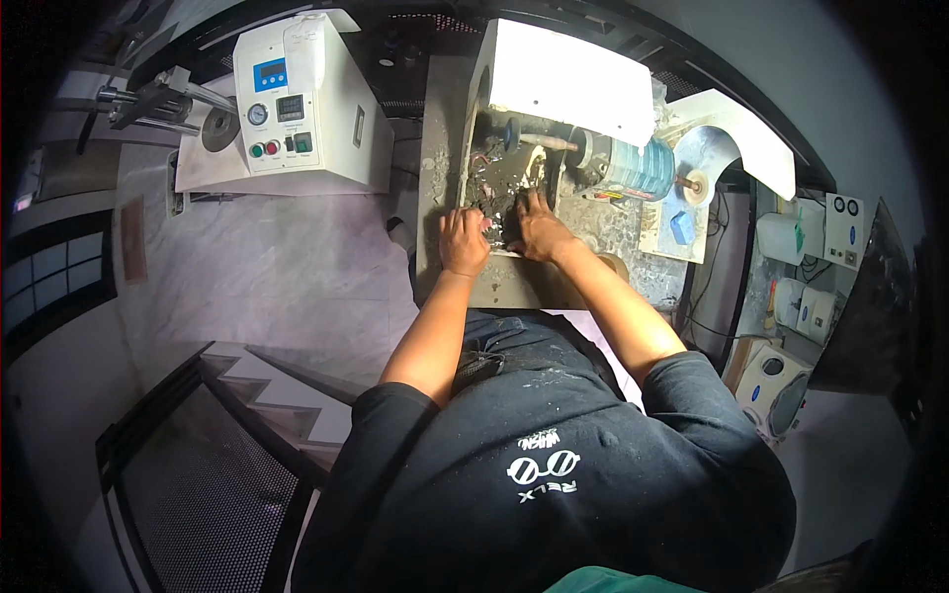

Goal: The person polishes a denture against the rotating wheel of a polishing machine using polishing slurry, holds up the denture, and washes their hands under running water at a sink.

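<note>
My left hand (463, 240) is at the left side of a shallow tray, its fingers curled around a small pink piece (485, 224). Only part of that piece shows, so its kind is unclear. My right hand (543, 229) reaches into the tray with its fingers stretched forward over dark grey wet paste (499, 185); I cannot make out anything in it. Smears of paste and small pale bits lie around both hands. Just beyond them, a polishing lathe's spindle (544, 141) with a dark wheel (512, 133) runs across the tray beneath a white hood (568, 74).
A clear bluish plastic bottle (633, 168) covers the lathe's middle. To its right are a buffing wheel (695, 186) and a blue block (682, 228). A white control-panel machine (297, 109) stands at left. Black mesh railing (213, 494) and steps are lower left.
</note>
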Available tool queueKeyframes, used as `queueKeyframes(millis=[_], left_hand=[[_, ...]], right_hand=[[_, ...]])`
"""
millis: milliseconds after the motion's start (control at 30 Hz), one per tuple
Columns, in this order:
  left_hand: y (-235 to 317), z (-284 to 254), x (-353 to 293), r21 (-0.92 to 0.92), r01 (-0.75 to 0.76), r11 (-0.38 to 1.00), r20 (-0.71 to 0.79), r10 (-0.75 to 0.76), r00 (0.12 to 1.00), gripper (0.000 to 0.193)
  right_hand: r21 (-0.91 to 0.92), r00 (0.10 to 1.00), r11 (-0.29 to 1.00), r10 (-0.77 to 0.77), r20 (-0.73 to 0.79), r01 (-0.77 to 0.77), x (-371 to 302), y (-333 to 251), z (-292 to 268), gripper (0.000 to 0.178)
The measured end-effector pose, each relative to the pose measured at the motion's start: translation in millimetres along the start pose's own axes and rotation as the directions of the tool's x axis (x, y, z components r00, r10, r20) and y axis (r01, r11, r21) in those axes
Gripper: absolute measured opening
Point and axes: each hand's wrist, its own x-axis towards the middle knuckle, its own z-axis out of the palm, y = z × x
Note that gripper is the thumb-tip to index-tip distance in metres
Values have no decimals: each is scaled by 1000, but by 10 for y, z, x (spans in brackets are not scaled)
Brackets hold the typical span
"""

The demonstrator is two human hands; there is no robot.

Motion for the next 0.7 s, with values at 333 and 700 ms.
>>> queueKeyframes(millis=[333, 700], left_hand=[[6, 4, -7, 15, 5, 1000, 8, -5, 1000, 13], [-38, 13, -25, -15, -21, 1000, 23, 22, 1000, 15]], right_hand=[[25, 995, 997, 77, 58, -78, 8, -52, 156, 20], [667, 937, 671, 324, 129, -324, 479, 405, 44, 34]])
